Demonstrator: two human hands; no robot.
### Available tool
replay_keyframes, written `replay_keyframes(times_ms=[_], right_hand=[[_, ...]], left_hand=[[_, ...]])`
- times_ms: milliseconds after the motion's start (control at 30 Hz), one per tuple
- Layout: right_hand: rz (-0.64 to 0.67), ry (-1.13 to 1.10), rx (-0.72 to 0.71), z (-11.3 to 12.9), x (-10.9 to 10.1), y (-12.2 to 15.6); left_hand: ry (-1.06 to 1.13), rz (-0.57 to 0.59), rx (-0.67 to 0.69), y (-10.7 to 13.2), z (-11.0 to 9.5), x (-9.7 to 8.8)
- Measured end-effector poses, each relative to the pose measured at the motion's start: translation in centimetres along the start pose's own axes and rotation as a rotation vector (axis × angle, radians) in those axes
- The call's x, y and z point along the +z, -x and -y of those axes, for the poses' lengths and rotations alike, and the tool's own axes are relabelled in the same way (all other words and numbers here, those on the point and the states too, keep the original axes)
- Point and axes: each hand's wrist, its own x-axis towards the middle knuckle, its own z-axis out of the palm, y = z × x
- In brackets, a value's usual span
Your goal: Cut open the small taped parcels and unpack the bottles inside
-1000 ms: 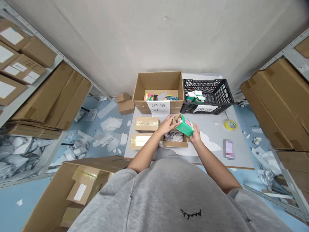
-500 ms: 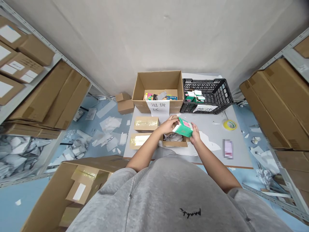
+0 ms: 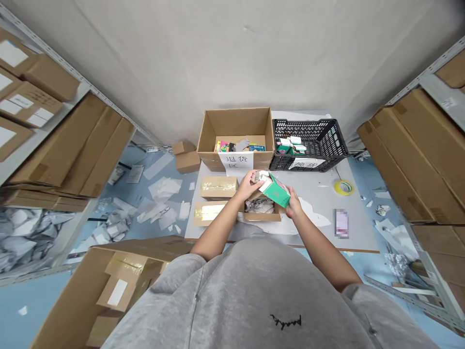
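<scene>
My hands hold a green-and-white carton above a small open cardboard box filled with crumpled white paper. My left hand grips the carton's opened end, where a white flap stands up and a small pale item shows between my fingers. The carton's lower corner rests in my right hand. Two tape-sealed parcels lie just left of the small box, beside my left forearm.
A cardboard box with colourful packages and a black plastic crate with green-white cartons stand at the table's back. A tape roll lies right. Shelves of cartons flank the table; paper litters the floor.
The green-and-white carton has turned in my hands, and its white end flap now stands open toward my left hand. The camera view has shifted slightly.
</scene>
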Motion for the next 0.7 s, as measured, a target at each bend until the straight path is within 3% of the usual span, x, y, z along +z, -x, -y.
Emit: replay_keyframes(times_ms=[167,233,500,633,700], right_hand=[[0.279,-0.041,0.062,0.5,0.2,2.1],[0.328,-0.033,0.064,0.7,0.4,2.8],[0.184,-0.029,-0.033,0.9,1.3,3.6],[0.149,-0.047,-0.047,0.6,1.0,3.9],[0.106,-0.084,-0.033,0.4,0.8,3.9]], left_hand=[[0.141,-0.211,-0.092,-0.7,0.5,0.7],[0.167,-0.304,-0.126,-1.0,0.5,0.7],[0.597,-0.719,-0.238,-2.3,-1.3,-0.6],[0.703,-0.94,-0.192,-3.7,-2.5,-3.3],[0.756,-0.989,-0.193,-4.3,-2.8,-5.1]])
